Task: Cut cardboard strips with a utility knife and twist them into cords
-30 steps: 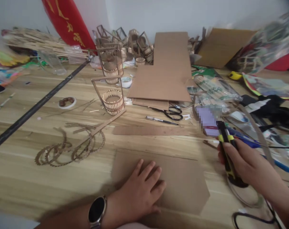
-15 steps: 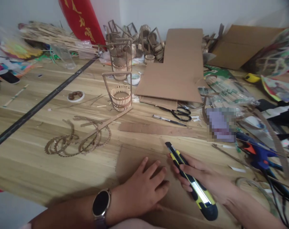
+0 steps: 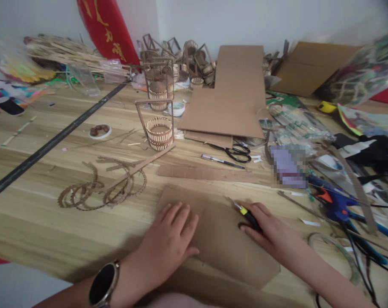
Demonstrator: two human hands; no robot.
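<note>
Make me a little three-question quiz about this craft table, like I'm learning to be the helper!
1. What tool is in the right hand?
2. True or false: the pen is inside a basket.
3. Fill in: the left hand rests on a flat brown sheet of ____.

Key:
1. A yellow-and-black knife.
2. False.
3. Cardboard.

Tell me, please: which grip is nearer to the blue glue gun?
Right. The right grip, around the cutter, is left of the blue glue gun; the left grip lies farther left, on the cardboard piece.
</note>
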